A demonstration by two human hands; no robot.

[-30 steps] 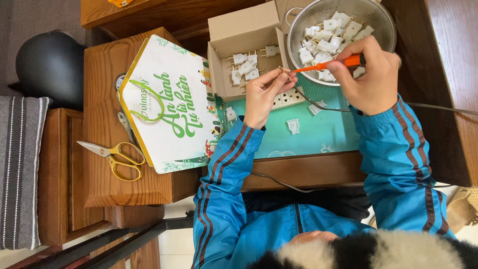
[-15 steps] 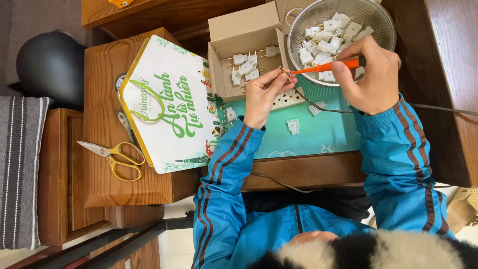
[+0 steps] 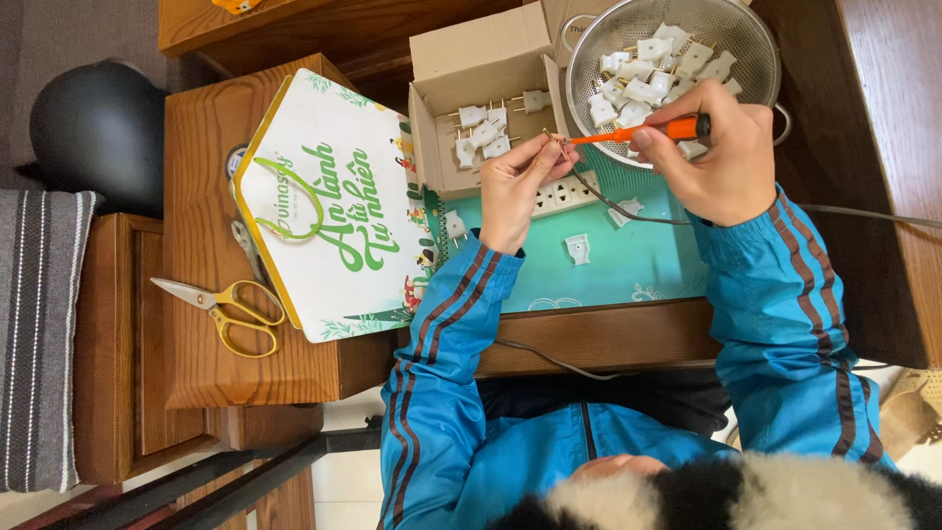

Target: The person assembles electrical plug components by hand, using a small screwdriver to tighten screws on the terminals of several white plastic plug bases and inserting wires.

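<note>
My left hand (image 3: pixel 512 188) pinches a small metal-pronged plug piece (image 3: pixel 555 143) with a thin dark cable (image 3: pixel 628 210) running from it, just above a white power strip (image 3: pixel 561 196). My right hand (image 3: pixel 721 162) grips an orange-handled screwdriver (image 3: pixel 650 129), its tip touching the piece in my left fingers. Both hands hover over a teal mat (image 3: pixel 628 265), in front of an open cardboard box (image 3: pixel 471 59) and a metal colander (image 3: pixel 756 49), each holding several white plug parts.
Loose white plug shells (image 3: pixel 579 247) lie on the mat. A white and green printed bag (image 3: pixel 329 211) and yellow-handled scissors (image 3: pixel 221 306) rest on a wooden stand to the left. A black helmet (image 3: pixel 98 128) and striped cushion (image 3: pixel 39 334) are at far left.
</note>
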